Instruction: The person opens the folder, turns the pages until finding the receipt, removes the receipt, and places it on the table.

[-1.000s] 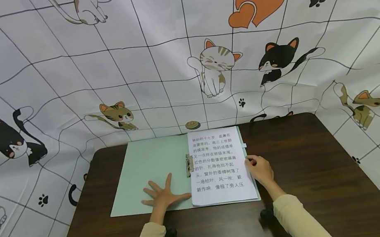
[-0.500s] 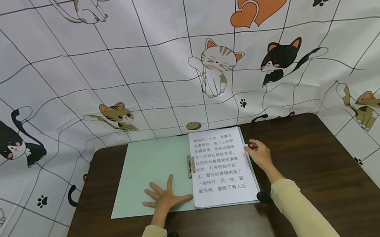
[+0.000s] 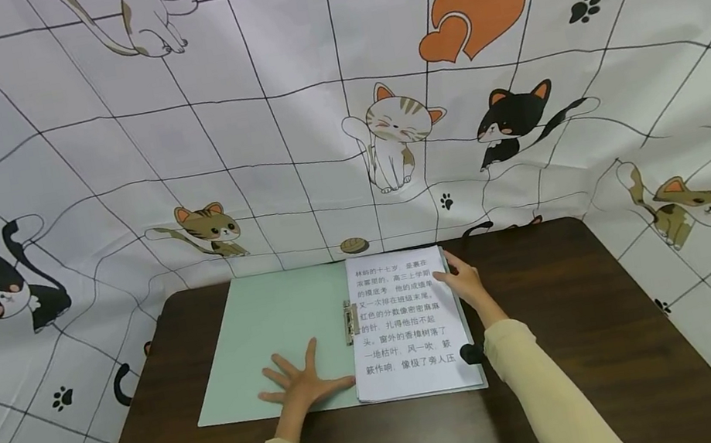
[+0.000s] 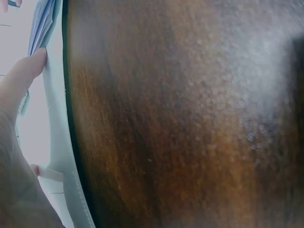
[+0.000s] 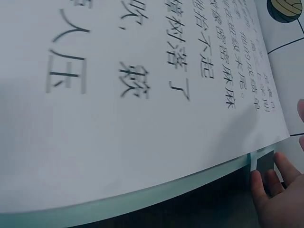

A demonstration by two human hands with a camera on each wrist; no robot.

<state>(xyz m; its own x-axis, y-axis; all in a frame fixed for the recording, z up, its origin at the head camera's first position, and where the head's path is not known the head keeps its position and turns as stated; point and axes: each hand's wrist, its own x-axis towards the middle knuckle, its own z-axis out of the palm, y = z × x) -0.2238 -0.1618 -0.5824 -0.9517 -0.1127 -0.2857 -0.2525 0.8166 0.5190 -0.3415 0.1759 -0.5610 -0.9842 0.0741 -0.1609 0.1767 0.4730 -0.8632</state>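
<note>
Moved up to the top right corner of the printed sheets (image 3: 401, 323) with the right hand (image 3: 468, 284), thumb and fingers parted.
Lying right of centre, low in the frame, on the green folder (image 3: 278, 305) beside its metal clip (image 3: 348, 323). Touching the folder at lower left of centre with the left hand (image 3: 302, 385), fingers splayed. Probably light, limp, easily creased; best pinched singly by the free corner.
</note>
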